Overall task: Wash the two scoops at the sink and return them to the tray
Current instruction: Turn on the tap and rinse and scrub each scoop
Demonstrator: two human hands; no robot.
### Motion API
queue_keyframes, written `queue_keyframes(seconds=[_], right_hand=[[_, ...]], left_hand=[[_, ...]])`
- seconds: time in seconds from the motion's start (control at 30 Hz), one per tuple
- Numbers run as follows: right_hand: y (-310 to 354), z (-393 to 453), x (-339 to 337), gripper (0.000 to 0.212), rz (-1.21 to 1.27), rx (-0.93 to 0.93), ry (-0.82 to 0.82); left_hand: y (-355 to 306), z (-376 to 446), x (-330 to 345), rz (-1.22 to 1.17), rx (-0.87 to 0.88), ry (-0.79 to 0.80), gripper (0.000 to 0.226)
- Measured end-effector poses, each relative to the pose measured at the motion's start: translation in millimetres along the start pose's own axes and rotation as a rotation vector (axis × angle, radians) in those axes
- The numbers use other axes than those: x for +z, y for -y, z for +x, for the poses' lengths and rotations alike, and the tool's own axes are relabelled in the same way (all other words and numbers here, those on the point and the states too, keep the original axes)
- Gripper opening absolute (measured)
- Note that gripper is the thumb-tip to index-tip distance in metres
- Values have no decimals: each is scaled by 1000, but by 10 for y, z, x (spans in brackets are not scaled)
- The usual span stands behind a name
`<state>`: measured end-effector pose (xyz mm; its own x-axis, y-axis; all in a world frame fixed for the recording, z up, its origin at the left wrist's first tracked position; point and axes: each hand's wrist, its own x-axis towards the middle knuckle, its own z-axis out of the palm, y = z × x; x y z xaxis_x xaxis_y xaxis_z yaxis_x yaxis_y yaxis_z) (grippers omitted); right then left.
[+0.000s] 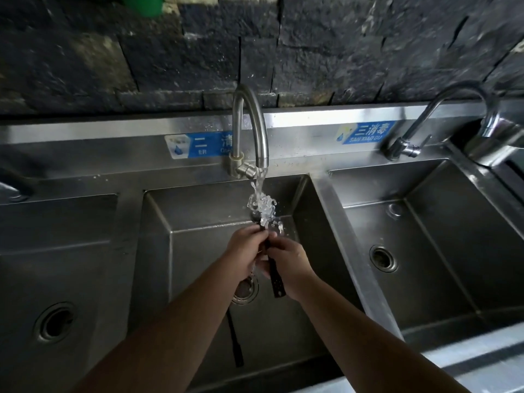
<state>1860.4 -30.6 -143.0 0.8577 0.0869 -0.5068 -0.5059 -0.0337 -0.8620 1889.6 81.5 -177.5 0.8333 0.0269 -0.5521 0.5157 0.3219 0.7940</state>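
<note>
Over the middle basin (198,211) of a steel sink, my left hand (245,252) and my right hand (289,265) are both closed on a scoop (274,275) with a black perforated handle. Its metal head is up under the running water from the middle faucet (251,129), which splashes over it. The handle hangs down past my right palm. A second black handle (235,341) lies on the basin floor, partly hidden under my left forearm; its head cannot be seen. No tray is in view.
A left basin (54,321) and a right basin (382,258) with open drains flank the middle one. A second faucet (442,120) stands at the back right, next to a steel pot (493,143). Dark stone wall behind.
</note>
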Motion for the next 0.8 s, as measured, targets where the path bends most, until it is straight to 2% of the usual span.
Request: queue_keyframes(seconds=[0.1,0.13,0.33,0.47,0.57,0.7,0.8], right_hand=[[-106,41,-60,21,-356,-59,-170],[-140,39,-84,21,-397,-68,-215],[-296,-33,-241,28,-302,-46,-272],[-310,-76,-484,29,-34,-24,-169],[-310,-105,-763,26,82,10,-112],[-301,-35,-1251,26,207,14,-86],[-224,30,-1772,28,269,-13,-71]], left_hand=[[60,-6,24,64,-81,37,10],[81,-20,44,67,-101,53,10],[196,-105,261,5,-171,117,15],[281,-101,431,-36,-114,130,12],[321,-83,627,29,-44,101,8],[362,-19,1145,134,17,98,13],[444,69,1687,141,-7,133,13]])
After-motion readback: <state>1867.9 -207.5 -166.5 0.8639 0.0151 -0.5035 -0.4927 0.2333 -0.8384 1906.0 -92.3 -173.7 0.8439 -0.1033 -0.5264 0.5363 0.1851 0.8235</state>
